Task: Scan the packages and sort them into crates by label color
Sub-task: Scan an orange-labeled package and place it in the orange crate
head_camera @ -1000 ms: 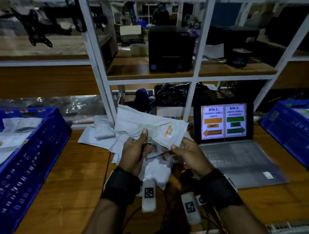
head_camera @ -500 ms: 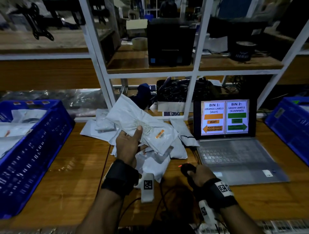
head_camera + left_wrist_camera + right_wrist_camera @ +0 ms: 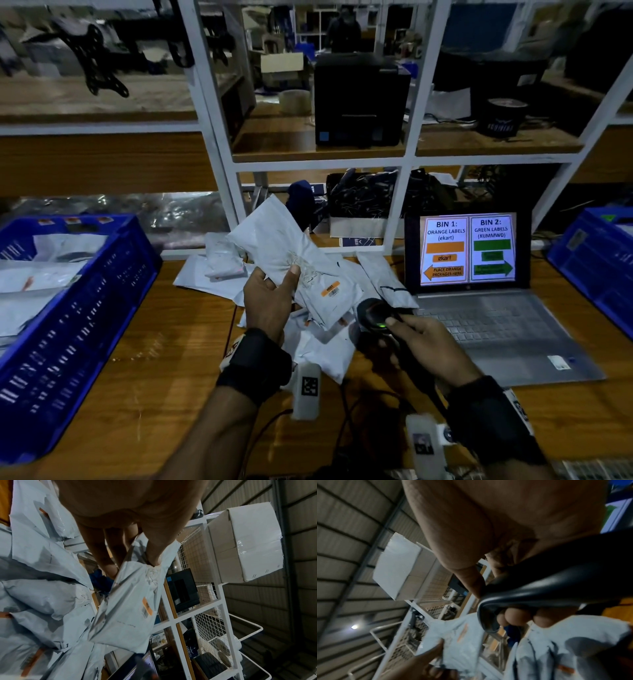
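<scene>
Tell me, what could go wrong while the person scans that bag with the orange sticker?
The left hand holds the white package by a pinch of thumb and fingers at one spot, so the slippery bag might slide out. Its orange label sits on wrinkled plastic, so the scanner in the right hand might misread it. The scanner's cable trails over the table and could catch the loose packages.
</scene>
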Motion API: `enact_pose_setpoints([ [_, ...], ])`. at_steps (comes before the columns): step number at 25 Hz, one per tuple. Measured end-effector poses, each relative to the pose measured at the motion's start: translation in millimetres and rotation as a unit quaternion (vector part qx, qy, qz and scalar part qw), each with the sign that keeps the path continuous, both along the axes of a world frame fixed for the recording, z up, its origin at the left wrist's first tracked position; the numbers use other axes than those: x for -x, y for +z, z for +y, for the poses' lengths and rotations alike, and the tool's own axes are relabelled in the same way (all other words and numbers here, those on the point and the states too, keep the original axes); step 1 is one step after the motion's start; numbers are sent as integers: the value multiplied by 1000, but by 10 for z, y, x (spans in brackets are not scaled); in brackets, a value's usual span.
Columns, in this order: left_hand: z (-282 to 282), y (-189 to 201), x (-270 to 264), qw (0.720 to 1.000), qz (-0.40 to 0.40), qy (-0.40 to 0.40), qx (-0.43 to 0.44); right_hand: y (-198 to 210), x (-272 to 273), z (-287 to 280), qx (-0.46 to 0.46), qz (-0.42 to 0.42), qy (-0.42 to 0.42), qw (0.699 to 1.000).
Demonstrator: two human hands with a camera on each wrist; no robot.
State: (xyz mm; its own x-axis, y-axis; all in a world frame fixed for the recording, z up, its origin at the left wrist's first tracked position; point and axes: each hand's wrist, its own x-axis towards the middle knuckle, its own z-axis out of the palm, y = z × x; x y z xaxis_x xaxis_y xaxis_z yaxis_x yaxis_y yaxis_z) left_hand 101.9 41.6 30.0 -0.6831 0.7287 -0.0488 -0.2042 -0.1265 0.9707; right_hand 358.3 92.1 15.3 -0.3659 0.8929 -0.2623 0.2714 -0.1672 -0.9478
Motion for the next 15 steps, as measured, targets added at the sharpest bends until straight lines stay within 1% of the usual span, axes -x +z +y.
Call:
enact_pose_setpoints([
  [3, 0, -4, -2, 1000, -2, -4, -8, 207, 148, -167, -6, 23, 25, 999],
  [6, 9, -46, 11, 1000, -10, -5, -7, 332, 231, -270, -8, 22, 24, 999],
  [10, 9, -90, 30, 1000, -17, 0, -1, 380, 282, -298, -2, 17, 16, 1000],
  [15, 14, -67, 26, 1000, -24, 3, -1, 332, 298, -234, 0, 25, 20, 1000],
])
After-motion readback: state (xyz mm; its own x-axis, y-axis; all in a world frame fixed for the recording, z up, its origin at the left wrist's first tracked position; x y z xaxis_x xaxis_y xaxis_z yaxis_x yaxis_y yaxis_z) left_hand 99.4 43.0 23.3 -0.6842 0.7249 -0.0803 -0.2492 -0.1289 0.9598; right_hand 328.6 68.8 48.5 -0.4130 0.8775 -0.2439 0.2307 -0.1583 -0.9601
